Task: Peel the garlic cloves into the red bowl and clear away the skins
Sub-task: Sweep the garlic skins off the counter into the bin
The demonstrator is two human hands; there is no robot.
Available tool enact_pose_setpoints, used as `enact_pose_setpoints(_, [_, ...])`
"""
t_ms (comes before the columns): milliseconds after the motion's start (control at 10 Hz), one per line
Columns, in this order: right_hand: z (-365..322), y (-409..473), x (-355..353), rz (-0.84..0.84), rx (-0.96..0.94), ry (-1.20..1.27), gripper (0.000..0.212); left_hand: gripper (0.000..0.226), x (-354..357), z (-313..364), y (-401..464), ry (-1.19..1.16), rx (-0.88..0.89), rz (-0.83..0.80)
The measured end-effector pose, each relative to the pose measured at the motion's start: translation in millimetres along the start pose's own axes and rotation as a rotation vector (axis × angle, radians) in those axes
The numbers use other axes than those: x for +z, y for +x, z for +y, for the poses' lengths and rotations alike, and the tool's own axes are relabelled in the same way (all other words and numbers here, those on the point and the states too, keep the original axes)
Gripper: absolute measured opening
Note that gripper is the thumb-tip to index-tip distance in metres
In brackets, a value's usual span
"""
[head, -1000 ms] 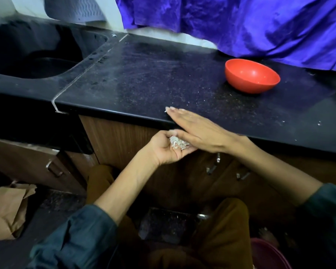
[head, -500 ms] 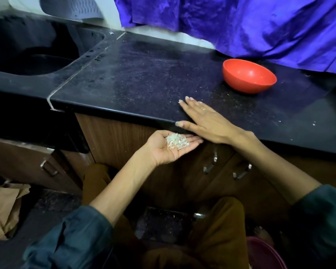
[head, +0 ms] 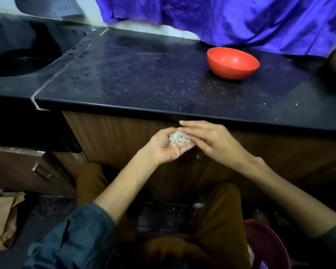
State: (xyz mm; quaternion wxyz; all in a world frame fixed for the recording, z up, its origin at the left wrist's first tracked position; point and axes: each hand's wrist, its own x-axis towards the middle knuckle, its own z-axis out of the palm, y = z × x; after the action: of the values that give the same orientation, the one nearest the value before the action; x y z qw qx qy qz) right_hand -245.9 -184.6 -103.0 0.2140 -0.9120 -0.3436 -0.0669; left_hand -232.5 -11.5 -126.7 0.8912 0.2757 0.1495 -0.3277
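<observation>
The red bowl stands at the back right of the black countertop; I cannot see inside it. Just below the counter's front edge, my left hand is cupped palm up and carries a small heap of pale garlic skins. My right hand is off the counter, right beside the left one. Its straight fingers reach over the right side of the heap and touch the left hand's fingertips. Tiny skin flecks are scattered over the countertop near the bowl.
A dark sink lies at the left of the counter. Purple cloth hangs behind the bowl. Wooden cabinet fronts with a metal handle are below. On the floor are a brown paper bag at left and a pink bin at right.
My right hand has slid off the countertop edge down to my cupped left hand. The left hand has kept its heap of skins below the edge.
</observation>
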Motion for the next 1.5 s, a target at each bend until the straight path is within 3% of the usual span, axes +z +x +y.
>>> enact_pose_setpoints(200, [6.3, -60.5, -12.8, 0.327, 0.193, 0.069, 0.013, 0.035, 13.5, -41.0, 11.7, 0.068, -0.157, -0.031])
enact_pose_setpoints(500, [54.7, -226.9, -1.8, 0.609, 0.774, 0.347, 0.011, 0.026, 49.1, -182.9, 80.6, 0.258, -0.497, 0.008])
enact_pose_setpoints(800, [101.7, -385.6, 70.5, 0.785, 1.226, 0.510, 0.013, 0.020, 46.3, -353.2, 152.2, 0.468, -0.733, 0.034])
enact_pose_setpoints(1000, [140.6, -450.6, 138.6, 0.727, 1.484, 0.501, 0.046, 0.016, 20.8, -438.2, 207.8, 0.644, -0.783, 0.173])
enact_pose_setpoints(1200, [158.0, -459.2, 189.7, 0.486, 1.572, 0.524, 0.066, 0.023, -14.1, -484.2, 258.9, 0.740, -0.794, 0.343])
enact_pose_setpoints(1400, [163.0, -436.4, 223.6, 0.241, 1.448, 0.644, 0.077, 0.079, -64.0, -502.2, 306.8, 0.745, -0.859, 0.416])
enact_pose_setpoints(1500, [171.5, -436.5, 229.8, 0.131, 1.449, 0.596, 0.075, 0.088, -69.8, -502.2, 316.4, 0.850, -0.914, 0.386])
